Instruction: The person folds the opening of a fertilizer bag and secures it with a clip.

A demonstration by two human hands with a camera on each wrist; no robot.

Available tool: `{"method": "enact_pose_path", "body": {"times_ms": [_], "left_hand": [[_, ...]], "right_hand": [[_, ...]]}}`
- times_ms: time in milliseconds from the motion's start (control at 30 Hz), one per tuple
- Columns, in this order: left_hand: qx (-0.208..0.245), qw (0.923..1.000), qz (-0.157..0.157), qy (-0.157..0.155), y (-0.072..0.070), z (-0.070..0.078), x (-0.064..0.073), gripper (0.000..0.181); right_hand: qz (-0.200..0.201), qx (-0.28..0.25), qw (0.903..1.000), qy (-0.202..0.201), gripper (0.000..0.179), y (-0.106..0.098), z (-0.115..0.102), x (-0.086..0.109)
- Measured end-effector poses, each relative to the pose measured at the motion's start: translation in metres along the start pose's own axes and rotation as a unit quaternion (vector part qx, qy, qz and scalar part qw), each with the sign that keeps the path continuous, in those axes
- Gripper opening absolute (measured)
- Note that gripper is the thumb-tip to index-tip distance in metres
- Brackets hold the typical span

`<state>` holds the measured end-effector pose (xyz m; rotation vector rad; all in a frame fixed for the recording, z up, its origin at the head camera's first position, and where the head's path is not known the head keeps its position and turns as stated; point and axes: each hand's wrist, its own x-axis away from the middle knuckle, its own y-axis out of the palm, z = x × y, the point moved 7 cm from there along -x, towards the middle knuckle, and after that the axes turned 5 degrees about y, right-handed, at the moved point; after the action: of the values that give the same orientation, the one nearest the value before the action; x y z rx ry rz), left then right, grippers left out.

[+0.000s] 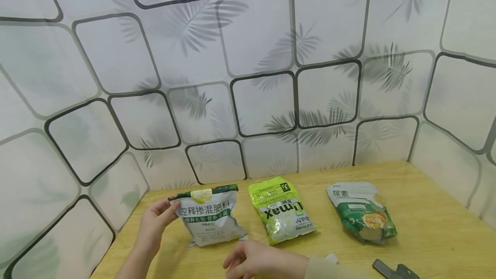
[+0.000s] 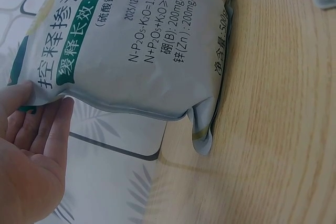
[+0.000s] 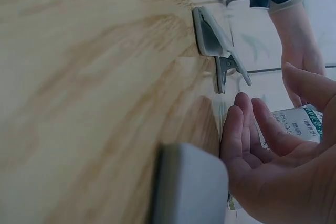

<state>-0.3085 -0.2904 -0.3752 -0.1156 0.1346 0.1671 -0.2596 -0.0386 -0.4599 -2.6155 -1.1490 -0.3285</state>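
Note:
My left hand (image 1: 155, 223) pinches the upper left corner of a white and green fertilizer bag (image 1: 209, 223), between thumb and fingers. The bag stands upright on the table, its printed front toward me. In the left wrist view, the left hand (image 2: 37, 150) has its thumb over the front of the fertilizer bag (image 2: 142, 45) and the fingers behind. My right hand (image 1: 259, 259) is in front of the bag, its fingers loosely bent around nothing. From the right wrist, the same right hand (image 3: 278, 166) hovers beside the table, apart from the bag.
A lime-green bag (image 1: 280, 212) lies right of the fertilizer bag. Farther right lies a white and green bag (image 1: 362, 212). A dark grey clip (image 1: 395, 270) is at the front edge of the view. A grey sealing clip (image 3: 212, 38) and a blurred grey block (image 3: 194, 187) rest on the wooden table (image 3: 94, 77).

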Motion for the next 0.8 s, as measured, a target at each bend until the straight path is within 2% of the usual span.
{"method": "enact_pose_path", "body": {"times_ms": [167, 300, 500, 633, 800], "left_hand": [[0.001, 1.0, 0.003, 0.003, 0.0, 0.0, 0.0, 0.017], [-0.001, 1.0, 0.002, 0.004, 0.0, 0.0, 0.0, 0.017], [-0.001, 1.0, 0.002, -0.001, -0.001, 0.0, -0.001, 0.022], [-0.004, 1.0, 0.003, -0.007, -0.001, 0.0, -0.001, 0.019], [-0.006, 0.9999, 0.003, -0.011, 0.0, -0.001, -0.001, 0.016]], "right_hand": [[-0.036, 0.025, 0.9984, -0.035, 0.011, -0.007, 0.037, -0.033], [-0.046, 0.051, 0.9959, -0.058, 0.01, -0.009, 0.052, -0.048], [-0.047, 0.056, 0.9962, -0.048, 0.006, -0.006, 0.056, -0.052], [-0.04, 0.055, 0.9973, -0.03, 0.006, -0.005, 0.059, -0.053], [-0.025, 0.077, 0.9964, -0.025, 0.008, -0.004, 0.06, -0.053]]}}
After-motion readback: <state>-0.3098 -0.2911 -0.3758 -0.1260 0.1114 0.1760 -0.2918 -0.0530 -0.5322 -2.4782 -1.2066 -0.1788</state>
